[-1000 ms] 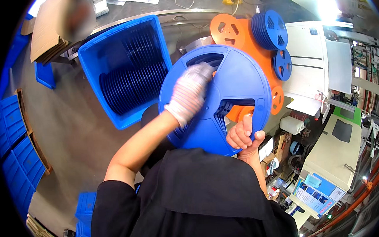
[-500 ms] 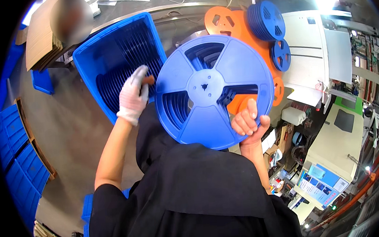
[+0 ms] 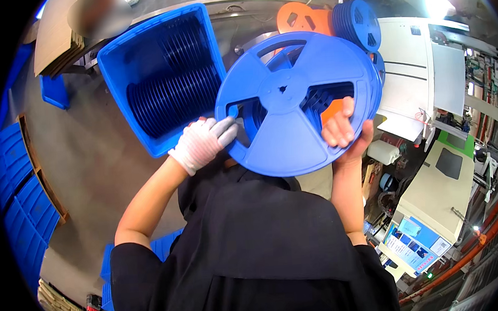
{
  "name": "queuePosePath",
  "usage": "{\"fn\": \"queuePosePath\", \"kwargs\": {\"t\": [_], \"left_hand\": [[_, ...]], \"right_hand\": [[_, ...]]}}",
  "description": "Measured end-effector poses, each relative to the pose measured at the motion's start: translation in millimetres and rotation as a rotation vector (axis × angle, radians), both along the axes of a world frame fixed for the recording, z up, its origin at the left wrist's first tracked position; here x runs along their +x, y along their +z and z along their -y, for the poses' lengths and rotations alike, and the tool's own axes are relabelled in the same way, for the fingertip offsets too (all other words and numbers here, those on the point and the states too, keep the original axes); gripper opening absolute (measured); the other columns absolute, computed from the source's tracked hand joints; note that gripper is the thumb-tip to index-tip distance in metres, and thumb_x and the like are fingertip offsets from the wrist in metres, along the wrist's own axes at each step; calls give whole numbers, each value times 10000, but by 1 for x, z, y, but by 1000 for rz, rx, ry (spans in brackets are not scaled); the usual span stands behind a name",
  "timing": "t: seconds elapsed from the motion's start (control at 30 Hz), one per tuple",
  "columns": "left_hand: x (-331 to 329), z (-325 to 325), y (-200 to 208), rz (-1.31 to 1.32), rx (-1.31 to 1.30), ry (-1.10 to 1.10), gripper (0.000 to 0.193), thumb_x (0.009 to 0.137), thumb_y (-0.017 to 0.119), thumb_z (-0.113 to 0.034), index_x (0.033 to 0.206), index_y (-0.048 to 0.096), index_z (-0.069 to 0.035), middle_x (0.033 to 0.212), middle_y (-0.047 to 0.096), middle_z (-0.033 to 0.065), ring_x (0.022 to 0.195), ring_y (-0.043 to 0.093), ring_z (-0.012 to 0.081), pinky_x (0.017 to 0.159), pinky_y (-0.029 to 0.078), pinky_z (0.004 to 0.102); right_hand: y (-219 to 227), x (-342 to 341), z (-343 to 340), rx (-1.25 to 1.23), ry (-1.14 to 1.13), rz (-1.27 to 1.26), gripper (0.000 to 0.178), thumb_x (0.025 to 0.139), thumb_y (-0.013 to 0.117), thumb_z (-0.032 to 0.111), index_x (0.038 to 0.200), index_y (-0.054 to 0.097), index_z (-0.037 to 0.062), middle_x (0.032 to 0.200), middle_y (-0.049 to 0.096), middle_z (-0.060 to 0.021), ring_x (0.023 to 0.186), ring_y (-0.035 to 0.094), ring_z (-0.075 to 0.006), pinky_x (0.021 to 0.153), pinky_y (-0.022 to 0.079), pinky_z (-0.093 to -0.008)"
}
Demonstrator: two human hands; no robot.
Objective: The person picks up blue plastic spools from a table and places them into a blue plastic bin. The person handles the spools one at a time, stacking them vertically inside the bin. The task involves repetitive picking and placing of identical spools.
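Note:
A large blue plastic reel [image 3: 285, 144] faces me at chest height, with several more blue reels [image 3: 377, 82] stacked behind it. Its left side stands apart from the stack. My left hand [image 3: 202, 144], in a white glove, is closed on the reel's left edge, fingertips at the window. Bare, my right hand [image 3: 347, 132] reaches under the right rim; its fingers curl through the right window and hold the reels. To the left, a blue bin [image 3: 117, 78] contains rows of dark blue reels [image 3: 171, 100] standing on edge.
Behind the held stack stand an orange reel [image 3: 303, 18] and more blue reels [image 3: 361, 26]. A metal-edged worktable [image 3: 171, 2] runs along the far side, with cardboard sheets [image 3: 53, 36] at its left. A beige machine [image 3: 428, 190] is at right; blue crates [image 3: 29, 203] are at left.
My left hand has moved from beside the bin to the front reel's left edge and taken hold. The held reels have shifted right, and the front one has tilted away from the stack.

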State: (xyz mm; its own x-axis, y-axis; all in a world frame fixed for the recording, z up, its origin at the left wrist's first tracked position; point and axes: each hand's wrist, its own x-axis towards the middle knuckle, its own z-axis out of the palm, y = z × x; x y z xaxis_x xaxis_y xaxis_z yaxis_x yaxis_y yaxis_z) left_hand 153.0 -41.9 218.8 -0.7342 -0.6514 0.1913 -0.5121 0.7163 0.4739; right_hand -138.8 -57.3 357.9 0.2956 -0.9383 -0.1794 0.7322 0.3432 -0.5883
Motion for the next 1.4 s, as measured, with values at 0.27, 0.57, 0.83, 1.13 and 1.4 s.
{"fn": "queuePosePath", "kwargs": {"t": [0.27, 0.57, 0.83, 1.13, 1.4], "left_hand": [[23, -13, 1, -448, 586, 309, 230, 853, 515, -4, 1053, 610, -69, 1026, 642, 87, 753, 643, 176, 655, 534, 330], [45, -20, -26, -1390, 1696, 503, 420, 823, 737, -185, 1164, 535, -42, 1098, 613, 128, 987, 632, 249, 877, 522, 387], [67, -27, -45, -1400, 1631, 564, 408, 842, 708, -157, 1186, 538, -17, 1107, 625, 146, 1075, 601, 255, 943, 492, 391], [111, -8, -92, -972, 1271, 1177, 207, 871, 519, 42, 1070, 539, -13, 962, 624, 110, 731, 697, 268, 692, 559, 349], [107, 47, -181, -869, 1174, 1312, 179, 873, 590, -6, 1044, 542, -27, 889, 605, 88, 704, 698, 245, 616, 521, 321]], "right_hand": [[-2, -32, 2, 112, -129, -356, 535, 947, 493, 507, 1146, 546, 12, 734, 553, -81, 608, 503, -179, 534, 412, -297], [-26, -30, -24, 314, -271, -228, 378, 1001, 464, 368, 1092, 546, 10, 640, 399, 13, 567, 385, -99, 530, 342, -247], [-36, -31, -27, 361, -318, -219, 380, 997, 463, 391, 1122, 551, 44, 645, 398, -2, 553, 377, -101, 512, 340, -245], [-46, -30, -32, 385, -311, -221, 352, 998, 460, 386, 1088, 558, 60, 631, 401, 2, 532, 371, -100, 502, 344, -245], [-48, -32, -36, 373, -264, -213, 366, 1003, 448, 384, 1117, 537, 48, 656, 400, -2, 556, 377, -104, 525, 350, -250]]}}
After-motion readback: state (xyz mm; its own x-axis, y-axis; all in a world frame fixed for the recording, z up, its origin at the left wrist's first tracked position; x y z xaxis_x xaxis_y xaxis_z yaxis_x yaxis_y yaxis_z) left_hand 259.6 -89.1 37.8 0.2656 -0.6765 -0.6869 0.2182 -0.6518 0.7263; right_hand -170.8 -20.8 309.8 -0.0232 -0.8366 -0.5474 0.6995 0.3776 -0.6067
